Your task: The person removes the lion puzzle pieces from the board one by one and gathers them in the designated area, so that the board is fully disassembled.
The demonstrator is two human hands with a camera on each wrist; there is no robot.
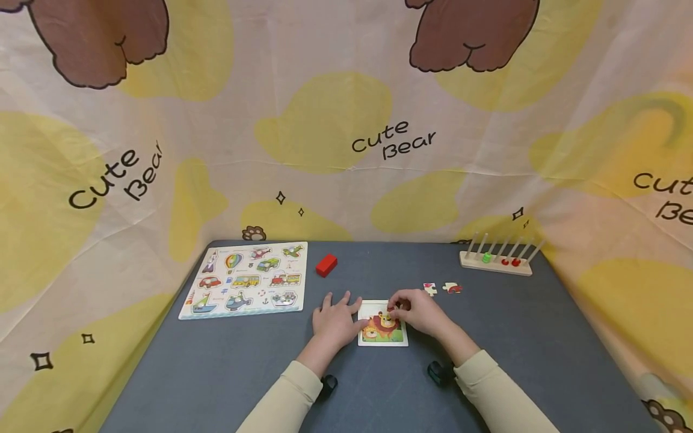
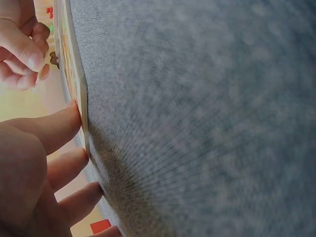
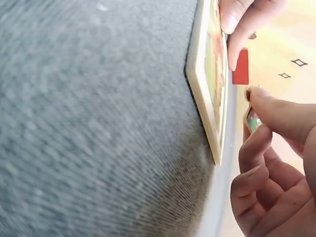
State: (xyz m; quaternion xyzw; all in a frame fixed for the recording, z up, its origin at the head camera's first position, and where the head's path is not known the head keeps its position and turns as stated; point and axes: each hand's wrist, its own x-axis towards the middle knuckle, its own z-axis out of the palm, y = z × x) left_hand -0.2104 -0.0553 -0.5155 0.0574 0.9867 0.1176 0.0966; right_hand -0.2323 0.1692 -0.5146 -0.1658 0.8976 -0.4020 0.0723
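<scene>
Puzzle board (image 1: 372,306) lies against the outspread left hand (image 1: 334,322); above that board, the right hand (image 1: 419,308) pinches 1 piece (image 3: 253,122), which could drop askew if fingers slackened.

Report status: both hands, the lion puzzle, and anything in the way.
Left hand touching lion puzzle. Right hand pinching a piece above it. Puzzle flat, unfinished. Two loose pieces beyond right hand, nothing visibly blocking.

Soft light, wrist-view tabletop (image 3: 98,148) blurred
</scene>
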